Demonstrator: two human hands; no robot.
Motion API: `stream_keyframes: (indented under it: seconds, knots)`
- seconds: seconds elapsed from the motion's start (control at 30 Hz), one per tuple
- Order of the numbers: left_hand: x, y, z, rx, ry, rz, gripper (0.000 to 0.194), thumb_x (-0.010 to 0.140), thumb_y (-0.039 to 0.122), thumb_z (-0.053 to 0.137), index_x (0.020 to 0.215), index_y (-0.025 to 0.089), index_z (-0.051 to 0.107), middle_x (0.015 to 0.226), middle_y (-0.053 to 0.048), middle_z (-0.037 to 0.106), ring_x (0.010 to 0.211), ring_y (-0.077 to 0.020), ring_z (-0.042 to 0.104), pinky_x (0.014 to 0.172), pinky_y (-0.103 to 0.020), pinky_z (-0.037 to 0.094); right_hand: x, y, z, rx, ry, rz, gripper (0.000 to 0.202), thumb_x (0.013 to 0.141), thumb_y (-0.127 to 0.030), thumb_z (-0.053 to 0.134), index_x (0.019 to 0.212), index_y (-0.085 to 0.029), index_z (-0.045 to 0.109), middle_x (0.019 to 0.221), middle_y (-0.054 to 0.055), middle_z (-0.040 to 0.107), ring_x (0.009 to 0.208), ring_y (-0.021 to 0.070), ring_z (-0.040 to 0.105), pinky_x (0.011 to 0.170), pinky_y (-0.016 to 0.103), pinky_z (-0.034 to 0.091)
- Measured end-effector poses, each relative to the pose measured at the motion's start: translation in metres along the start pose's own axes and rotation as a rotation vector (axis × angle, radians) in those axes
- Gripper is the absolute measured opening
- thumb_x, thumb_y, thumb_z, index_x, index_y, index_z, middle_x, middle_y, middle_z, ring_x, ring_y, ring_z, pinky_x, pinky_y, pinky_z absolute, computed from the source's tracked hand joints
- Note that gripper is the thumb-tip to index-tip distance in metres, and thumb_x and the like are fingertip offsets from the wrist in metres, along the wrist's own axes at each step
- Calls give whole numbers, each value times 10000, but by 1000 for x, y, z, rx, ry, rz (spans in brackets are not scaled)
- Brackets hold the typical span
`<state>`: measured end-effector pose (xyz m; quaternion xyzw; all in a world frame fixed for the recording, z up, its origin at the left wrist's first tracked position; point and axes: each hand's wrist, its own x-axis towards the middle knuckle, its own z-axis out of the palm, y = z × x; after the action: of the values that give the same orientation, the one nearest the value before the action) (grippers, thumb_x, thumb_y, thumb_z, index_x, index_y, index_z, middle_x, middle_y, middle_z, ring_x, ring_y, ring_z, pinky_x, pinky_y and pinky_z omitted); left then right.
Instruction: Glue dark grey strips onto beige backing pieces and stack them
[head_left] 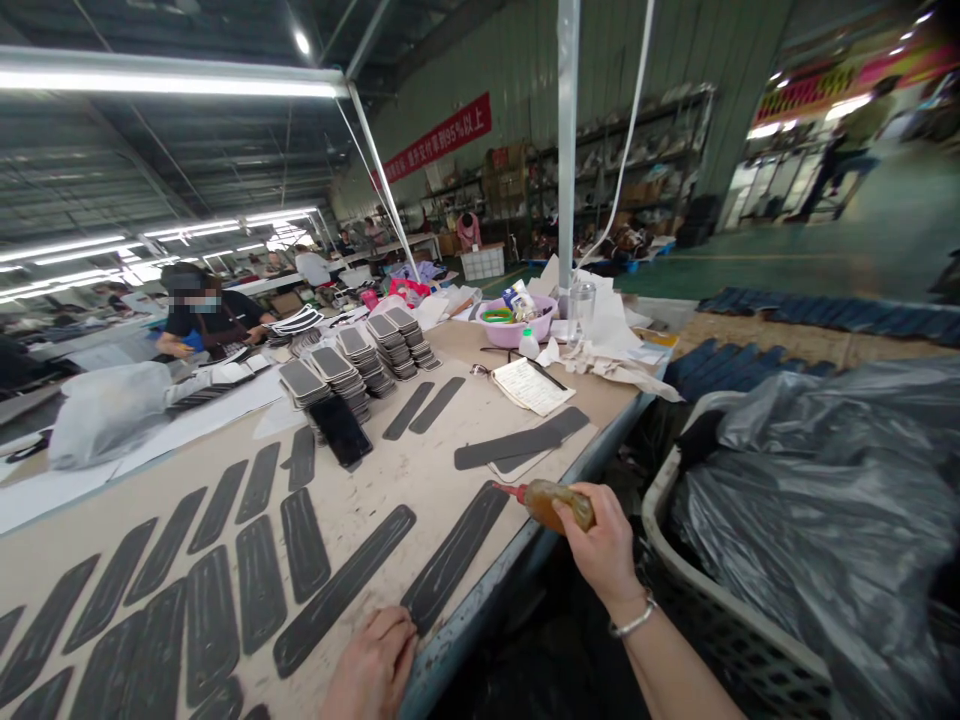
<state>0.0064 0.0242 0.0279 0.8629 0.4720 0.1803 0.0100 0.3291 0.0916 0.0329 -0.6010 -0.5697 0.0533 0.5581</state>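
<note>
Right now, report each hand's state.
Left hand: curled at the dark strip; whether it grips cannot be told.
Right hand: closed, holding a red-tipped squeeze bottle.

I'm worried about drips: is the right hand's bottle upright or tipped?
Tipped: the right hand holds the bottle nearly level, its red nozzle at the end of a strip.

Bottle nozzle at far end of dark strip

Bottle [551, 503]: squeeze type, translucent, amber-brown body, slim red nozzle [511, 491]. Held nearly level in the right hand [600, 540], nozzle pointing left; tip at the strip's far end, contact not resolvable. Strip [456, 557]: long, narrow, dark grey, ends rounded where seen. Flat on the tabletop [420, 470], close to its edge, slanting away to the right. Glossy streaks run lengthwise.
</note>
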Motion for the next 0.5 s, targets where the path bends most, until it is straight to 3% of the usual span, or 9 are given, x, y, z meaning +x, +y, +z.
stream_keyframes:
  seconds: [0.23, 0.5]
  knots:
    - [2, -3, 7, 5, -22, -10, 177, 850, 168, 448, 770, 186, 605, 807, -49, 616, 732, -145, 601, 683, -251, 518, 2, 0, 21, -52, -87, 33, 141, 792, -303, 563, 903, -220, 536, 862, 37, 531, 799, 182, 544, 772, 339, 479]
    - [-1, -4, 13, 37, 10, -16, 156, 846, 176, 456, 796, 183, 604, 836, -58, 621, 754, -153, 599, 703, -263, 511, -4, 4, 2, -110, -91, 53, 145, 811, -339, 543, 906, -230, 543, 870, 42, 543, 802, 187, 543, 767, 343, 477]
